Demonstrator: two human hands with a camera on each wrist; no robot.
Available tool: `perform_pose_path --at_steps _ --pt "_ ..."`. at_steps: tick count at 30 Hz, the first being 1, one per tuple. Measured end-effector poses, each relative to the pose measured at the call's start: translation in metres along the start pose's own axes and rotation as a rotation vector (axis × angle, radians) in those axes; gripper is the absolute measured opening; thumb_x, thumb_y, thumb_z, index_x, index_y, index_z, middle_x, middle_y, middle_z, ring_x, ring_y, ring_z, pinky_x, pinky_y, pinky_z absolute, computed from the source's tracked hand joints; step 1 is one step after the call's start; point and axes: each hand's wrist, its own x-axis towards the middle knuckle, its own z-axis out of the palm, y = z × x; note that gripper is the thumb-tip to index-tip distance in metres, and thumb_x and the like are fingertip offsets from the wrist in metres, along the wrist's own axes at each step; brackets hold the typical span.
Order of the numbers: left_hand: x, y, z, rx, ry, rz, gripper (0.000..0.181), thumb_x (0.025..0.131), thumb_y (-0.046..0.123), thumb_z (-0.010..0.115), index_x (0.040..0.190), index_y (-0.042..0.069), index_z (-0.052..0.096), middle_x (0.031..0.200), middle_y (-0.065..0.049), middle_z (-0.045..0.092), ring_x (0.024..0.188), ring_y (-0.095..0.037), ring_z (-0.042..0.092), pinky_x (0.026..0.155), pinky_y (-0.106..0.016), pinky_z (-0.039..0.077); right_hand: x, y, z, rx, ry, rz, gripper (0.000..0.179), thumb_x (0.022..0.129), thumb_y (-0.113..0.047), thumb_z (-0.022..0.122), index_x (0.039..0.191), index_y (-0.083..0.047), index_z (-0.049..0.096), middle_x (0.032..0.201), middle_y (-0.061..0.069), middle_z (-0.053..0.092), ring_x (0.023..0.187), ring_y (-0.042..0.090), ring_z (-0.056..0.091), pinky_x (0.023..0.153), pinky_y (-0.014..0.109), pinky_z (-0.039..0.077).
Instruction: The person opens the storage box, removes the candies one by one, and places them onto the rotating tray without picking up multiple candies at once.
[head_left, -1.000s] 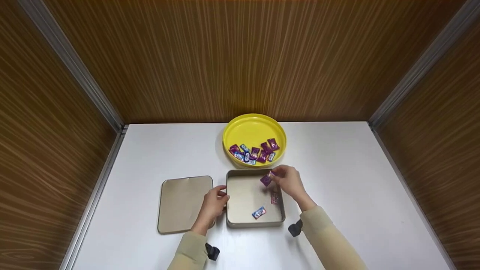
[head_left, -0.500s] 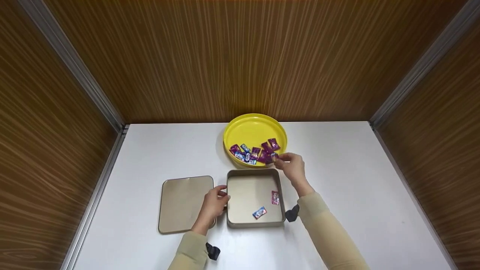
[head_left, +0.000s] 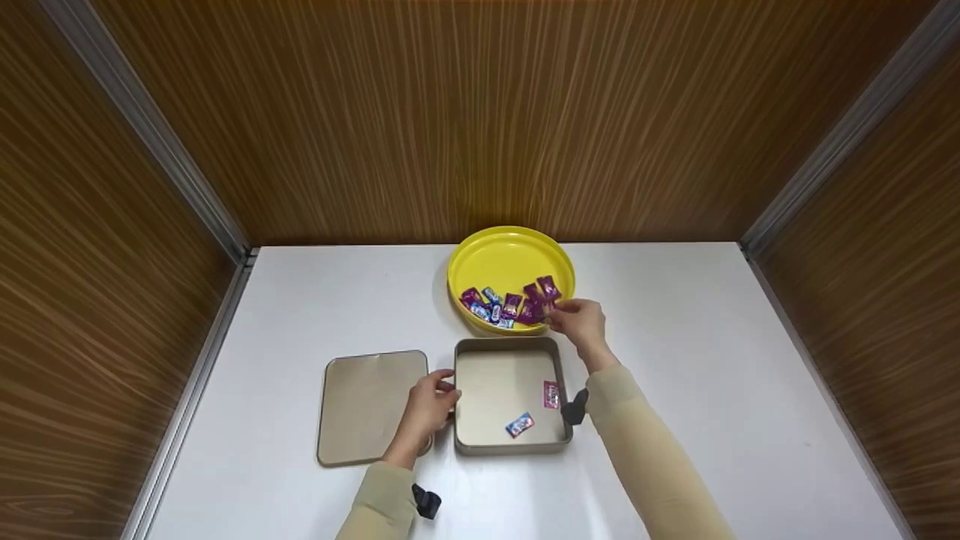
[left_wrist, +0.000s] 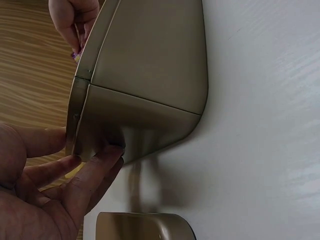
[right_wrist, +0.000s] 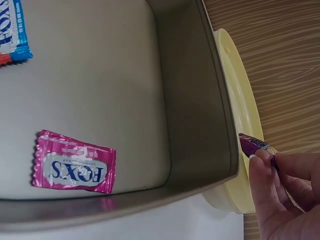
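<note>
My right hand [head_left: 579, 322] pinches a purple wrapped candy [right_wrist: 257, 146] between thumb and fingertips, at the right front rim of a yellow round tray [head_left: 502, 259]. Several purple and blue wrapped candies [head_left: 511, 305] lie along the tray's near side. In front of the tray stands an open square gold tin [head_left: 487, 390]. A pink FOX'S candy [right_wrist: 75, 167] and a blue-and-red one [head_left: 519, 425] rest on its bottom. My left hand [head_left: 429, 409] grips the tin's left wall, fingers [left_wrist: 102, 162] against the outside and thumb at the rim.
Left of the tin, the flat gold lid [head_left: 367, 405] lies on the white table [head_left: 712, 375], partly under my left forearm. A wood-grain wall [head_left: 480, 120] rises behind the table, with similar panels at both sides.
My right hand has moved from over the tin back to the yellow tray, pinching a purple candy. The left hand has stayed at the tin's left wall.
</note>
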Motion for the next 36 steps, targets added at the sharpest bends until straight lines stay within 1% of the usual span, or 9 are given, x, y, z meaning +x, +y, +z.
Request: perform_pose_path --at_steps 3,6,10,16,21,28,32,36 --pt "0.000 0.000 0.000 0.008 0.004 0.002 0.042 0.092 -0.001 0.060 0.133 -0.009 0.051 0.100 -0.015 0.060 0.091 -0.033 0.066 0.072 -0.041 0.058 0.002 0.001 0.002 -0.007 -0.011 0.006 0.026 0.091 0.000 0.065 0.115 0.010 0.063 0.105 0.022 0.067 0.087 0.025 0.070 0.076 0.029 0.057" --pt "0.000 0.000 0.000 0.012 0.007 0.008 0.042 0.092 -0.001 0.060 0.132 -0.010 0.052 0.098 -0.015 0.060 0.091 -0.032 0.066 0.072 -0.041 0.058 0.002 0.001 0.003 -0.025 -0.018 -0.010 0.032 0.091 0.000 0.064 0.121 0.011 0.061 0.108 0.023 0.066 0.088 0.026 0.069 0.075 0.029 0.058" --pt "0.000 0.000 0.000 0.014 0.009 0.019 0.041 0.092 -0.002 0.060 0.131 -0.010 0.052 0.098 -0.015 0.061 0.090 -0.033 0.066 0.071 -0.041 0.058 0.000 0.001 0.002 -0.083 -0.026 -0.060 0.036 0.091 -0.003 0.062 0.126 0.008 0.060 0.115 0.022 0.064 0.092 0.029 0.068 0.076 0.031 0.057" --pt "0.000 0.000 0.000 0.025 0.006 0.020 0.041 0.093 -0.001 0.060 0.132 -0.009 0.052 0.099 -0.015 0.061 0.091 -0.033 0.066 0.070 -0.039 0.058 -0.005 0.003 -0.004 -0.186 -0.049 -0.100 0.034 0.094 -0.008 0.062 0.126 0.004 0.061 0.120 0.019 0.062 0.096 0.030 0.065 0.077 0.033 0.057" --pt "0.000 0.000 0.001 0.025 0.007 0.017 0.042 0.093 -0.001 0.060 0.133 -0.008 0.052 0.100 -0.015 0.061 0.090 -0.033 0.067 0.067 -0.035 0.058 -0.013 0.003 -0.009 -0.278 -0.072 -0.152 0.033 0.094 -0.011 0.062 0.124 0.002 0.064 0.119 0.017 0.062 0.094 0.027 0.065 0.074 0.032 0.057" --pt "0.000 -0.001 0.000 0.017 0.002 0.024 0.042 0.093 -0.001 0.060 0.133 -0.009 0.051 0.100 -0.015 0.061 0.089 -0.033 0.066 0.066 -0.035 0.058 -0.027 0.003 -0.011 -0.342 -0.109 -0.235 0.028 0.093 -0.012 0.065 0.117 0.001 0.067 0.111 0.015 0.066 0.093 0.026 0.067 0.075 0.033 0.057" --pt "-0.001 -0.001 0.000 0.012 0.001 0.024 0.042 0.093 -0.001 0.060 0.133 -0.009 0.052 0.100 -0.015 0.062 0.090 -0.034 0.067 0.066 -0.035 0.058 -0.038 0.003 -0.012 -0.382 -0.156 -0.282 0.024 0.092 -0.012 0.067 0.112 0.000 0.069 0.106 0.012 0.067 0.091 0.025 0.067 0.076 0.036 0.057" --pt "-0.001 0.000 0.000 0.006 0.004 0.020 0.042 0.092 -0.001 0.060 0.133 -0.009 0.052 0.100 -0.015 0.062 0.090 -0.034 0.066 0.066 -0.035 0.058 -0.050 0.003 -0.011 -0.422 -0.229 -0.316 0.021 0.091 -0.011 0.068 0.109 0.000 0.069 0.104 0.010 0.068 0.092 0.025 0.067 0.078 0.038 0.056"
